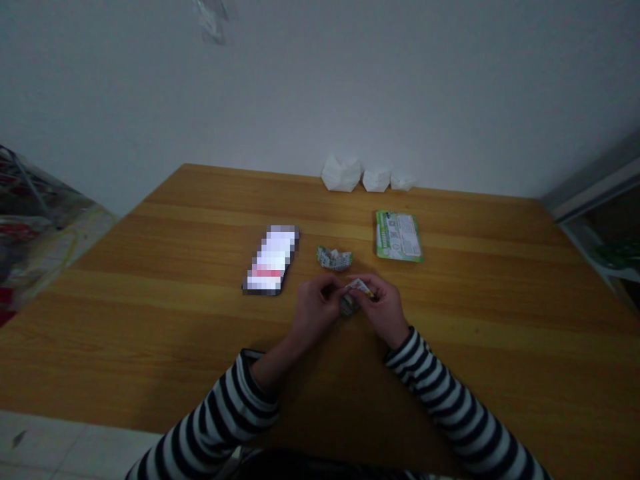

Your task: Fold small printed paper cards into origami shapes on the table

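Both my hands meet over the middle of a wooden table (150, 293). My left hand (316, 308) and my right hand (384, 308) are closed in a pinch on a small folded piece of printed paper (356, 291) held between them just above the tabletop. A little beyond my fingers lies a small crumpled or folded printed paper (334, 258). My sleeves are striped black and white.
A phone (272, 260) with a lit screen lies left of the hands. A green and white printed sheet (399, 235) lies to the right. Three white folded paper shapes (342, 173) stand at the table's far edge by the wall. Cluttered bags sit at far left.
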A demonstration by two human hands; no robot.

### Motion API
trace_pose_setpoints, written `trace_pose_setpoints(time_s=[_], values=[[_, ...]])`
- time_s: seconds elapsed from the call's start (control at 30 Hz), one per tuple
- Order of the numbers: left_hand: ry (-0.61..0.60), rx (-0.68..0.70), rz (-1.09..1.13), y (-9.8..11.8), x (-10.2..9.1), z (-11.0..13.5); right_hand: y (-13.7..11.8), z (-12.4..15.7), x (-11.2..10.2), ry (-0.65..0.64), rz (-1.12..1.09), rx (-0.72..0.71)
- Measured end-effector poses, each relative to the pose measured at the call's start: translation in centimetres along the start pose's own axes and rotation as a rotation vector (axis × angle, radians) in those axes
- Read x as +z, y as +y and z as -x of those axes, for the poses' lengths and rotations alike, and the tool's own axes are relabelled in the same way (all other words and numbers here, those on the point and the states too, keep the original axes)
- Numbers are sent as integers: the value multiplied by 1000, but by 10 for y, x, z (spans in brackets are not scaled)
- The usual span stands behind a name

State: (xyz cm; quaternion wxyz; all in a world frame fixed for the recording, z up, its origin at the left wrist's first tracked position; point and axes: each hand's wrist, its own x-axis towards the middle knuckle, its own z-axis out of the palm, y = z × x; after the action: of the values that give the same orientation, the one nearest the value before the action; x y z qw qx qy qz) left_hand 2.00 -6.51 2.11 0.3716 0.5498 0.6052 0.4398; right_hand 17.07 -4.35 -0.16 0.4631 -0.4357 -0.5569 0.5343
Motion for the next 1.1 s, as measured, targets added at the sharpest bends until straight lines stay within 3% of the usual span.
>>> trace_pose_setpoints(time_s=[0.2, 0.37, 0.43, 0.5, 0.57, 0.63, 0.7, 0.83, 0.97, 1.1], values=[[56, -40, 99, -3, -2, -1, -6, 1, 1, -71, -95, 43], [84, -25, 156, -4, -3, -4, -6, 2, 3, -52, -133, 30], [58, -31, 185, -5, -4, -7, -3, 1, 2, 25, -117, 29], [4, -37, 174, -6, -3, -9, 0, 2, 0, 189, -43, -3], [-17, -44, 117, -5, -3, -10, 2, 4, -4, 380, 97, -103], [4, -48, 120, -4, -2, -9, 1, 7, -8, 461, 274, -268], [-21, -80, 255, -2, -1, -9, -2, 10, -13, 406, 434, -448], [-171, -244, 587, -3, -3, -11, -6, 12, -20, 145, 645, -676], [-121, -348, 682, -10, -6, -15, -5, 7, -20, -9, 774, -768], [-89, -354, 644, -10, -7, -16, -8, 3, -16, -22, 867, -787]])
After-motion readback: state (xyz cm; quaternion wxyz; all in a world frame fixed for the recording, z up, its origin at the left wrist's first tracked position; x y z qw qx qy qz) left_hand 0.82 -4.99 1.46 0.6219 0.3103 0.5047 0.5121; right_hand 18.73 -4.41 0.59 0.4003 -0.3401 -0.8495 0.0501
